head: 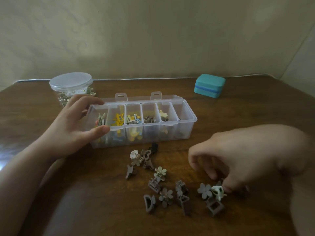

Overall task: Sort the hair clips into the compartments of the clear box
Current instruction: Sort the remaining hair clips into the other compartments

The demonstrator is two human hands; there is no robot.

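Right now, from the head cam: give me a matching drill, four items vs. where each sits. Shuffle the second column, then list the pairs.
Items:
1. round jar
2. teal case
3. yellow star clips
4. white clip

Places:
A. far right of the table
B. at the fingertips of the right hand
C. far left, behind the left hand
D. second compartment from the left in the clear box

Pairs: 1-C, 2-A, 3-D, 4-B
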